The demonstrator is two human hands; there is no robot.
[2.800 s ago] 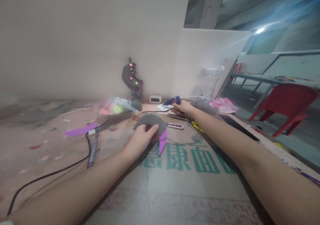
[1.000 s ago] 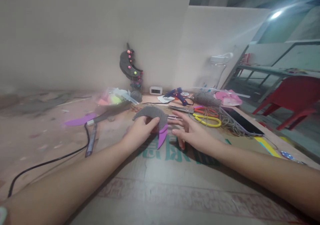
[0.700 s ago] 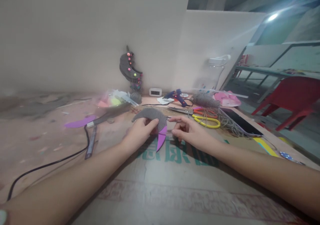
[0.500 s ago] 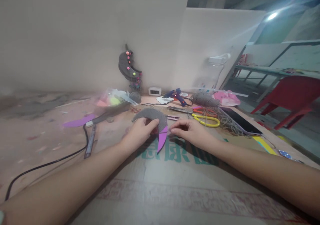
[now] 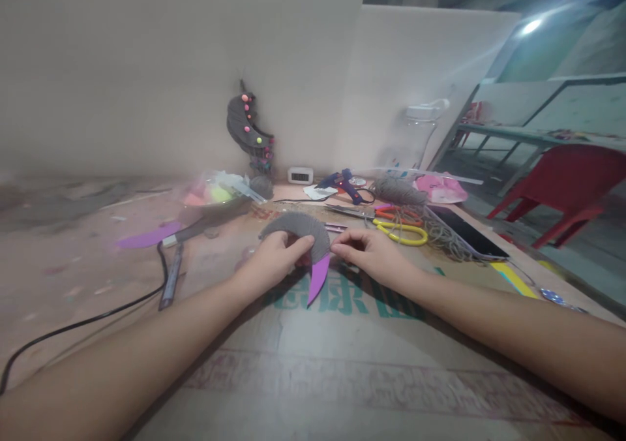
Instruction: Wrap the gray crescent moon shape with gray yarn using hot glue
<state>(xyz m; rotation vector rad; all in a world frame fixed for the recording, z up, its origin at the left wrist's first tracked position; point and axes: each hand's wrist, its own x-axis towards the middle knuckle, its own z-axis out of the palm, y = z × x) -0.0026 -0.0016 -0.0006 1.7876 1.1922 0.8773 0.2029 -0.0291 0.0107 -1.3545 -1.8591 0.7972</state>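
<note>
Cardboard sheet (image 5: pixel 303 363): printed green and dull red, filling the lower centre of the frame beneath both hands.
Left hand (image 5: pixel 271 261): centre of frame; thumb on top, fingers mostly hidden underneath, closed on the crescent; the nearer hand, being already on it.
Right hand (image 5: pixel 374 255): right of centre; thumb and forefinger narrowed to a pinch, aimed left; whether a strand is caught there cannot be told.
Yarn-wrapped crescent (image 5: pixel 317 235): middle of frame, between the hands, directly left of the right fingertips; long axis curved, arching from the left end over the top and down toward lower centre, outer bulge facing upper right.
Yellow-handled scissors (image 5: pixel 413 235): right of centre, blades pointing left.
Grey yarn skein (image 5: pixel 398 192): beyond the scissors, upward and right.
Glue gun (image 5: pixel 347 185): above centre, blue.
Purple end (image 5: pixel 319 278): bare, tapering downward below the wrapping.
Yarn edge: beside the right fingertips; contact unclear.
Utility knife (image 5: pixel 336 228): pink, just above the right fingertips.
</note>
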